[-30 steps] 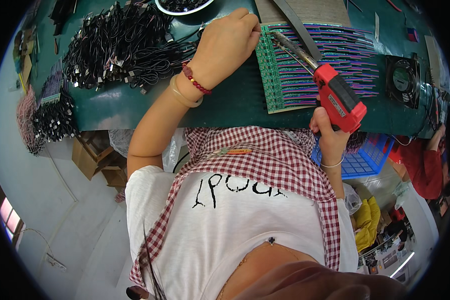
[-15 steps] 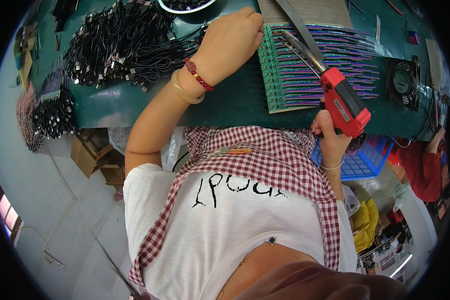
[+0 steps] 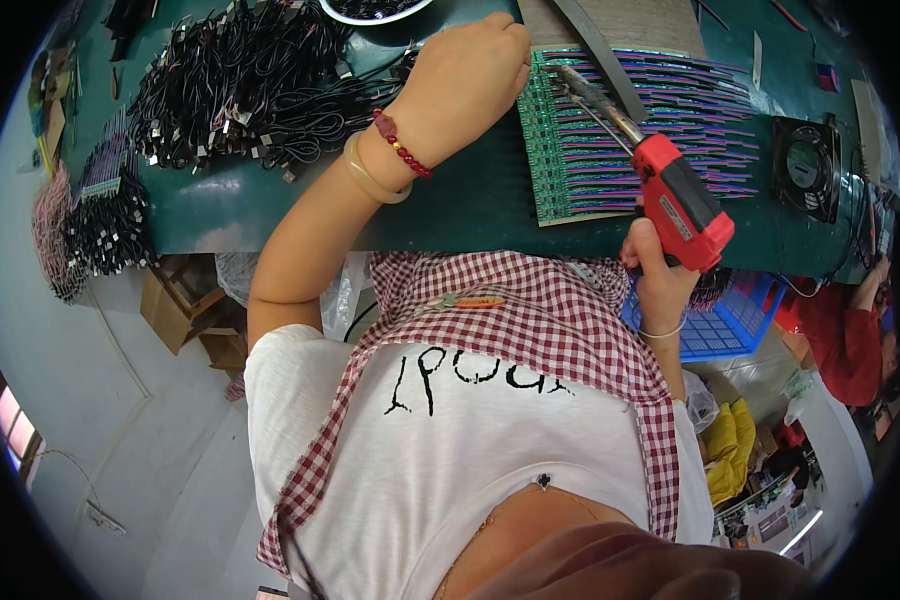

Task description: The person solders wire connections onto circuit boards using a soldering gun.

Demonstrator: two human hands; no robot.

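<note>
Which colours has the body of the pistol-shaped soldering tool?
The soldering tool has a red and black body, shown in the head view.

One soldering gun (image 3: 682, 200) — one fan (image 3: 808, 168) to its right, one bowl (image 3: 372, 21) to its upper left, one basket (image 3: 718, 335) below it — two bracelets (image 3: 404, 155) to its left.
</note>
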